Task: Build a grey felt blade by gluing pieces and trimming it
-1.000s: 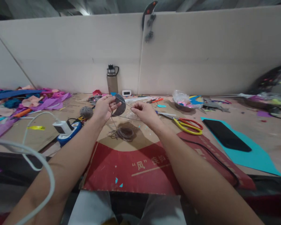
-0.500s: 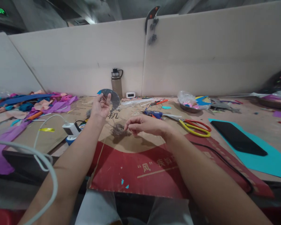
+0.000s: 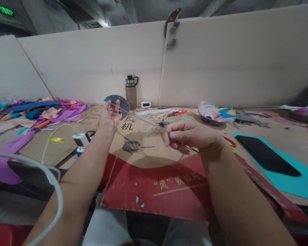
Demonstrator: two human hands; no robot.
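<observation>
My left hand (image 3: 111, 114) is raised over the cardboard and pinches a dark grey rounded piece (image 3: 123, 105) that has a small blue tip. A thin grey-brown cord (image 3: 141, 118) stretches from there toward my right hand (image 3: 178, 135). The right fingers are pinched together on the cord, though the exact grip is blurred. On the cardboard between the hands lies a loose coil of the same cord (image 3: 131, 146), from which a strand rises to my left hand.
Red-and-brown cardboard (image 3: 154, 201) covers the table in front of me. On the right are a black phone (image 3: 268, 154) and a metal bowl (image 3: 214, 120) of scraps. Scissors handles (image 3: 230, 141) show behind my right wrist. A bottle (image 3: 131, 93) stands behind; a white cable (image 3: 51, 177) hangs at left.
My right hand has moved right, away from the cord coil, drawing the cord out between both hands. My left hand keeps the grey piece in about the same place.
</observation>
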